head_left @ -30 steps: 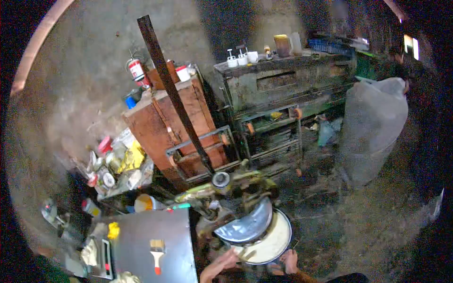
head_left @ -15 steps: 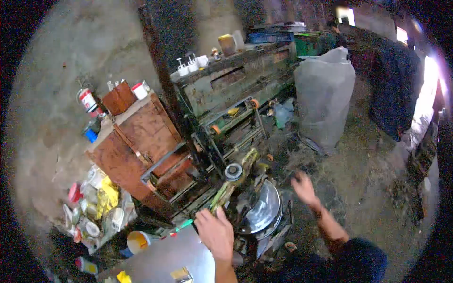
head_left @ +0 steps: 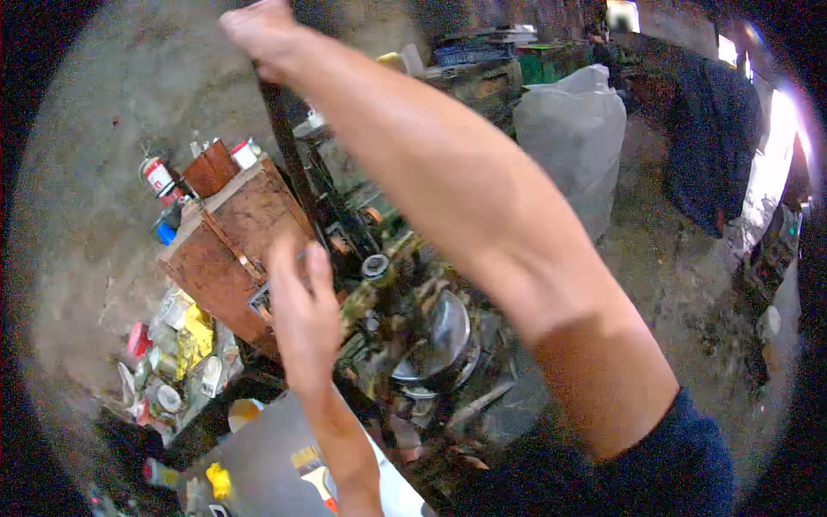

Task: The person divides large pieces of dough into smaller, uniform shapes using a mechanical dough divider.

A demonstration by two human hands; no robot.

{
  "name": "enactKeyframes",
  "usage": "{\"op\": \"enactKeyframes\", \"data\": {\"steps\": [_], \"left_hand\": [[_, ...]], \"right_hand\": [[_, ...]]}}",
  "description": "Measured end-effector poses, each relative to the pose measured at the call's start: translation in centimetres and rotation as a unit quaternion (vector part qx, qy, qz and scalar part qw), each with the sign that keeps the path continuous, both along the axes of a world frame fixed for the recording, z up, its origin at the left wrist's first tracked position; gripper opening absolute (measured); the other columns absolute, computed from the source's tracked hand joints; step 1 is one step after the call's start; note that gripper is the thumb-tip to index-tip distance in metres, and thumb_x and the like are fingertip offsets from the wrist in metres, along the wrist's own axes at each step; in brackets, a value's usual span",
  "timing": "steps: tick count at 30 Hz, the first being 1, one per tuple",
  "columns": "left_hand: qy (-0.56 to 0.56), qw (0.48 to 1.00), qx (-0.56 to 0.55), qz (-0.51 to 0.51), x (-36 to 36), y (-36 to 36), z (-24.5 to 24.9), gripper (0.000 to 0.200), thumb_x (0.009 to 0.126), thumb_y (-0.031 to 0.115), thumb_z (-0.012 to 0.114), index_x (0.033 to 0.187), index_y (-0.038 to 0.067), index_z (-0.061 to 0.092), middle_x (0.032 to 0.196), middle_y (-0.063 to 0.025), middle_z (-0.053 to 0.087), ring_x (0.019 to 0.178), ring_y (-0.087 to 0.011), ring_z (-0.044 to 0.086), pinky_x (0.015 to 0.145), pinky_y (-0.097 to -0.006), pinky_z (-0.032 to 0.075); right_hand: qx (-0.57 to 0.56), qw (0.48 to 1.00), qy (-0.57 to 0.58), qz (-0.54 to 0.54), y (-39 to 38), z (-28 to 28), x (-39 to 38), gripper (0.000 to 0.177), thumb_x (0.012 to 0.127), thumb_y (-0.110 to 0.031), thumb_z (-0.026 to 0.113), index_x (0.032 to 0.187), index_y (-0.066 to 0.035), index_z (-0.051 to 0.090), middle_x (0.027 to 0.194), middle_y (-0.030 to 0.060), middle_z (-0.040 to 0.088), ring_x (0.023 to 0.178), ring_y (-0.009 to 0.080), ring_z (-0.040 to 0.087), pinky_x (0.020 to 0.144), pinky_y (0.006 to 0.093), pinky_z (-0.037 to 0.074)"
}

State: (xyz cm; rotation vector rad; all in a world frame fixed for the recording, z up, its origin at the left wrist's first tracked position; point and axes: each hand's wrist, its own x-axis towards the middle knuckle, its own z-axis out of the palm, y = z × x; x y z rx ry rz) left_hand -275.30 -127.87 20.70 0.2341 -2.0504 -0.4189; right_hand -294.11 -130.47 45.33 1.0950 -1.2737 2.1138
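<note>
My right hand (head_left: 263, 39) is raised at the upper left, its fingers closed round the upper part of a long dark bar (head_left: 289, 146). My right arm stretches across the view from the lower right. In front of a rusty brown cabinet (head_left: 237, 258), my left hand (head_left: 301, 319) has its fingers apart, blurred, and holds nothing. Right of it are a round metal cap (head_left: 376, 265) and a shiny curved metal cover (head_left: 444, 340) among greasy machine parts. Beneath my left forearm, a paintbrush (head_left: 317, 478) lies on a grey metal sheet (head_left: 267, 448).
Cans and a brown box (head_left: 210, 168) stand on the cabinet. A heap of containers and yellow wrapping (head_left: 196, 343) lies at the left. A large pale sack (head_left: 573, 142) stands beyond my right arm, with dark cloth (head_left: 711, 142) hanging farther right.
My right hand has swung up and left to the dark bar. My left hand has moved left and up, away from the green-handled tool. The view has shifted slightly.
</note>
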Motion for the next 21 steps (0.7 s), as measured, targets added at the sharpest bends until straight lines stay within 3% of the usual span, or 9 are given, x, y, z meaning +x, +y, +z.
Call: {"op": "enactKeyframes", "data": {"steps": [1,3,4,7,9,10,12,15,21], "left_hand": [[0.068,0.997,-0.031,-0.001,-0.8,1.1,2.2,0.042,0.097,0.026,0.046,0.127,-0.003,0.048,0.118,-0.0209,0.055,0.112,-0.0326,0.052,0.097,-0.0397,0.039],[0.158,0.977,0.089,-0.11,-1.7,7.2,6.8,0.041,0.098,0.028,0.044,0.125,-0.003,0.051,0.117,-0.0185,0.057,0.103,-0.029,0.056,0.095,-0.0373,0.04],[0.184,0.974,-0.001,-0.132,-3.6,9.0,7.1,0.032,0.097,0.024,0.043,0.112,-0.001,0.056,0.109,-0.0172,0.06,0.098,-0.0282,0.057,0.089,-0.0364,0.043],[-0.053,0.964,-0.162,-0.204,-6.3,18.8,-1.1,0.022,0.09,0.019,0.047,0.079,0.005,0.061,0.082,-0.0141,0.062,0.076,-0.0295,0.058,0.07,-0.0381,0.045],[-0.278,0.889,-0.257,-0.258,-5.1,27.2,-9.0,0.028,0.084,0.019,0.052,0.059,0.008,0.059,0.063,-0.0113,0.059,0.058,-0.0292,0.056,0.058,-0.0377,0.044],[-0.171,0.921,-0.208,-0.283,-3.3,28.1,-10.4,0.027,0.083,0.019,0.052,0.059,0.009,0.058,0.061,-0.0094,0.058,0.056,-0.027,0.053,0.056,-0.0369,0.041],[-0.012,0.946,-0.183,-0.269,-2.6,28.7,-11.4,0.024,0.081,0.017,0.054,0.058,0.011,0.055,0.057,-0.0052,0.052,0.052,-0.0232,0.048,0.052,-0.0361,0.036],[0.08,0.94,-0.164,-0.287,-2.4,29.0,-14.6,0.024,0.073,0.013,0.053,0.051,0.013,0.042,0.051,-0.0025,0.036,0.046,-0.0198,0.039,0.048,-0.0344,0.029],[0.069,0.935,-0.174,-0.3,-0.8,29.6,-16.2,0.023,0.074,0.017,0.051,0.052,0.015,0.044,0.051,0.0006,0.035,0.045,-0.0173,0.038,0.048,-0.033,0.027]], "right_hand": [[0.002,0.984,-0.036,0.173,6.1,-1.8,1.8,0.025,0.081,-0.023,0.063,0.096,-0.002,0.062,0.088,0.0091,0.063,0.073,0.0194,0.058,0.067,0.0346,0.048],[0.0,0.967,0.016,0.254,17.7,-7.5,3.4,0.018,0.085,-0.024,0.056,0.086,-0.006,0.056,0.076,0.006,0.056,0.064,0.0171,0.052,0.066,0.0324,0.046],[-0.001,0.96,0.026,0.28,23.1,-10.8,4.3,0.018,0.087,-0.025,0.053,0.081,-0.008,0.053,0.07,0.0045,0.053,0.06,0.016,0.049,0.065,0.0312,0.046],[-0.123,0.933,-0.008,0.339,37.6,-27.3,8.6,0.03,0.093,-0.026,0.042,0.066,-0.015,0.044,0.052,0.0,0.043,0.047,0.0126,0.041,0.062,0.0279,0.043],[-0.265,0.933,-0.052,0.238,43.9,-40.5,12.9,0.04,0.092,-0.025,0.035,0.052,-0.019,0.031,0.043,-0.002,0.036,0.037,0.0104,0.03,0.051,0.029,0.035],[-0.254,0.954,-0.109,0.115,45.6,-43.2,15.8,0.036,0.094,-0.024,0.039,0.058,-0.018,0.038,0.04,-0.0035,0.033,0.037,0.0125,0.029,0.048,0.0326,0.031],[-0.314,0.937,-0.07,0.138,44.1,-38.9,16.8,0.029,0.089,-0.02,0.044,0.061,-0.016,0.04,0.04,-0.0035,0.032,0.038,0.0123,0.033,0.051,0.0315,0.036],[-0.325,0.924,-0.021,0.199,44.1,-41.9,17.4,0.02,0.086,-0.017,0.048,0.066,-0.015,0.045,0.04,-0.003,0.031,0.039,0.0126,0.035,0.052,0.0312,0.037],[-0.279,0.932,0.022,0.232,46.3,-45.2,18.6,0.007,0.079,-0.015,0.054,0.08,-0.012,0.048,0.054,0.0014,0.054,0.044,0.0148,0.045,0.058,0.0318,0.043]]}}
